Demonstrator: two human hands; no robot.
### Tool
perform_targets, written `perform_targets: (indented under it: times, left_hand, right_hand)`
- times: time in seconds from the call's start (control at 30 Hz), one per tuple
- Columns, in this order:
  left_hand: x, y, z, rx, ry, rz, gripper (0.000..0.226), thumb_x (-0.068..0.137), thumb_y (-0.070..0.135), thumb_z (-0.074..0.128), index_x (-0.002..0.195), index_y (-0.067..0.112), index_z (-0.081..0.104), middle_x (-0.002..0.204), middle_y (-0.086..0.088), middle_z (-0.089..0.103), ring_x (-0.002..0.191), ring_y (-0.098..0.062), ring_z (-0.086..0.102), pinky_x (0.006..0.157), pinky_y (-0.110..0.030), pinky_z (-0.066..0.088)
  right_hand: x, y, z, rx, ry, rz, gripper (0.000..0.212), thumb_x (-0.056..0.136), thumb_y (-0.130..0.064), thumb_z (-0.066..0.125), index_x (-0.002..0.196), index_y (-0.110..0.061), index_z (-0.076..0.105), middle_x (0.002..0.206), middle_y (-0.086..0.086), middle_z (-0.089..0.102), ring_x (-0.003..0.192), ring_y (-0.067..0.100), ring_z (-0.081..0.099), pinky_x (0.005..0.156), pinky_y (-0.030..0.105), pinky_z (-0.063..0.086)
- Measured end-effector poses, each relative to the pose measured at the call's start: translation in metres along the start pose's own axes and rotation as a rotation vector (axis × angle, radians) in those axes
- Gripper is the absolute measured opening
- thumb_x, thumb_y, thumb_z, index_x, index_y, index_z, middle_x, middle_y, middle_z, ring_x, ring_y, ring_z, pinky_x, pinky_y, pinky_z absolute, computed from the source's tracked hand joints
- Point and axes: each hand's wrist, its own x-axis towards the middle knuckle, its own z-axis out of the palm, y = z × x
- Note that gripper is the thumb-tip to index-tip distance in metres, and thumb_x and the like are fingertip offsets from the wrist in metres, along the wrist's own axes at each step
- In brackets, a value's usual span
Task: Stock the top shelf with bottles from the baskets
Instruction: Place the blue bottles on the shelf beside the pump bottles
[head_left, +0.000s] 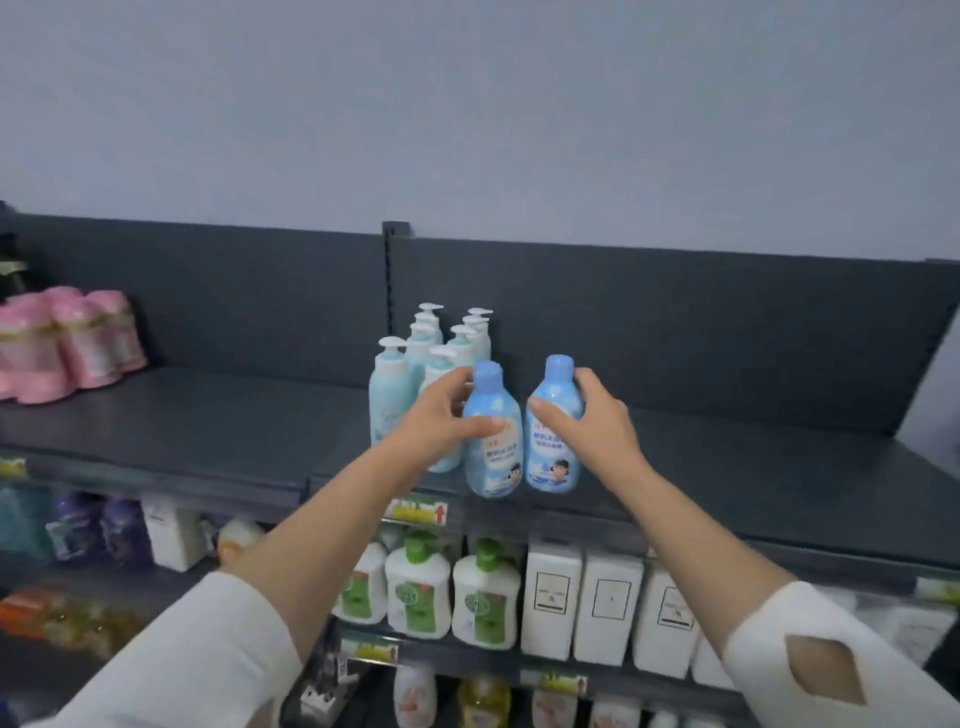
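Observation:
Two blue-capped bottles with pale blue labels stand upright side by side at the front of the dark top shelf (727, 467). My left hand (441, 421) grips the left bottle (493, 457) around its upper body. My right hand (592, 421) grips the right bottle (553, 447) the same way. Both bottles rest on or just above the shelf surface; I cannot tell which. Behind my left hand stands a cluster of several light-blue pump bottles (387, 395).
Pink packs (67, 343) sit at the shelf's far left. A dark back panel (675, 322) runs behind. Below, a lower shelf holds green-capped white bottles (418, 587) and white boxes (608, 603). No baskets are in view.

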Motion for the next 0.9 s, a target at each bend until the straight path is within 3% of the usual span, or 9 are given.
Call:
perform_targets:
  times: [0.17,0.27,0.37,0.53,0.67,0.9]
  left_hand:
    - [0.071,-0.022,0.034,0.059,0.033,0.037,0.038,0.085,0.000,0.062,0.114,0.018,0.047,0.104,0.007,0.058,0.099,-0.011,0.057,0.083,-0.021,0.049]
    - [0.111,-0.043,0.051,0.115,0.083,0.048,0.040,0.086,0.005,0.062,0.121,0.017,0.047,0.116,0.003,0.054,0.108,-0.015,0.054,0.096,-0.032,0.046]
    - [0.143,-0.059,0.067,0.211,0.137,0.020,0.044,0.087,0.009,0.061,0.127,0.015,0.044,0.122,0.000,0.037,0.106,-0.012,0.044,0.098,-0.025,0.036]
    - [0.192,-0.084,0.077,0.191,0.161,0.002,0.048,0.083,0.005,0.064,0.127,0.017,0.047,0.125,-0.006,0.049,0.112,-0.018,0.050,0.099,-0.031,0.040]
    - [0.215,-0.097,0.081,0.188,0.131,0.043,0.050,0.083,0.002,0.061,0.128,0.019,0.046,0.127,0.000,0.053,0.119,-0.017,0.049,0.106,-0.037,0.039]
    - [0.251,-0.108,0.075,0.235,0.049,0.076,0.055,0.088,-0.001,0.055,0.138,0.018,0.040,0.131,0.005,0.050,0.124,-0.012,0.046,0.108,-0.030,0.035]
  right_hand:
    - [0.040,0.036,-0.011,-0.022,0.112,0.131,0.043,0.077,-0.052,0.066,0.101,-0.022,0.050,0.096,0.001,0.064,0.090,0.022,0.063,0.081,0.043,0.053]
    - [0.059,0.057,-0.010,-0.085,0.145,0.138,0.043,0.078,-0.047,0.068,0.107,-0.019,0.052,0.105,0.000,0.059,0.096,0.020,0.058,0.083,0.038,0.049]
    - [0.082,0.075,-0.012,-0.139,0.146,0.160,0.051,0.080,-0.044,0.068,0.121,-0.021,0.050,0.112,0.000,0.050,0.100,0.018,0.052,0.084,0.033,0.044]
    - [0.126,0.103,-0.014,-0.066,0.149,0.166,0.050,0.081,-0.033,0.071,0.124,-0.017,0.051,0.115,0.004,0.051,0.105,0.019,0.052,0.083,0.027,0.039]
    - [0.160,0.124,-0.007,-0.078,0.078,0.131,0.048,0.080,-0.032,0.072,0.123,-0.019,0.053,0.116,0.000,0.053,0.108,0.017,0.053,0.088,0.030,0.043]
    - [0.202,0.142,0.009,0.002,0.042,0.121,0.050,0.082,-0.029,0.071,0.127,-0.019,0.052,0.122,-0.001,0.054,0.112,0.015,0.053,0.094,0.030,0.045]
